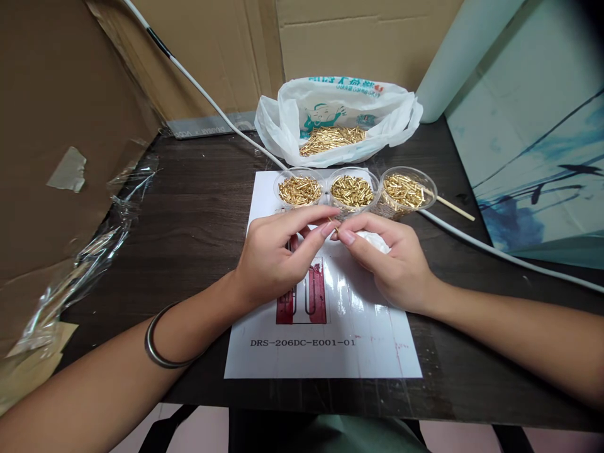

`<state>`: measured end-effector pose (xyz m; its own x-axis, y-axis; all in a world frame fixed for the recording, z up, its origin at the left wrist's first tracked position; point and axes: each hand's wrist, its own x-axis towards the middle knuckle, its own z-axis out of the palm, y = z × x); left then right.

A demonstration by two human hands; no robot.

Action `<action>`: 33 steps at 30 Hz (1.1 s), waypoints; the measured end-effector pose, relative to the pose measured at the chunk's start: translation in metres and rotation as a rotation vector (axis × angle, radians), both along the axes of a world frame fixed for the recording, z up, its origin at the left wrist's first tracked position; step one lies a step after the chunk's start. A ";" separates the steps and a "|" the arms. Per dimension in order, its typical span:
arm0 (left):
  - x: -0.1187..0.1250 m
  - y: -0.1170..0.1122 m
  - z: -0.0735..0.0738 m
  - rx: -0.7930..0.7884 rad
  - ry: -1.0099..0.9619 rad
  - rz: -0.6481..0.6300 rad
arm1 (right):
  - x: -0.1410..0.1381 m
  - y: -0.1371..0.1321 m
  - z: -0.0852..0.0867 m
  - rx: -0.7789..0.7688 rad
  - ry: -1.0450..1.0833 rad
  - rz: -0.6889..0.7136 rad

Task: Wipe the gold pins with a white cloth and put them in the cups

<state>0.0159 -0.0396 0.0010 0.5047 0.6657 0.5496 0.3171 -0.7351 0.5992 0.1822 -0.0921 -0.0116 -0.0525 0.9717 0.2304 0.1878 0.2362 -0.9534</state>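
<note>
My left hand and my right hand meet fingertip to fingertip over a white printed sheet. Between the pinched fingers is a tiny gold pin. Something white is tucked in my right palm. A red part lies on the sheet, partly hidden under my left hand. Just beyond my fingers stand three clear cups of gold pins: left cup, middle cup, right cup.
A white plastic bag holding more gold pins lies behind the cups. A thin wooden stick pokes out of the right cup. A white cable crosses the dark table. Cardboard walls stand at left and back; crumpled clear film is at left.
</note>
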 end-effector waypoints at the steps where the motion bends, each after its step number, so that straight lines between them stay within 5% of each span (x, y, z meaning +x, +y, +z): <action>1: 0.000 0.000 0.000 -0.001 0.001 -0.022 | 0.000 0.000 0.000 0.006 -0.002 0.000; 7: -0.002 0.000 0.000 -0.016 0.045 -0.166 | 0.001 0.000 0.001 0.018 -0.007 0.018; 24: -0.002 0.002 -0.004 0.191 0.099 -0.095 | 0.003 0.002 0.002 -0.041 0.088 0.019; 30: -0.002 0.002 -0.005 0.158 0.094 -0.109 | 0.001 0.000 0.000 -0.029 0.043 -0.036; 33: -0.002 0.001 -0.005 0.037 0.063 -0.128 | 0.001 -0.005 0.012 0.016 -0.024 -0.133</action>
<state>0.0138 -0.0383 -0.0040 0.6183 0.5739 0.5370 0.2559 -0.7930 0.5528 0.1831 -0.0969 0.0008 0.0708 0.9667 0.2458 0.2412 0.2225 -0.9446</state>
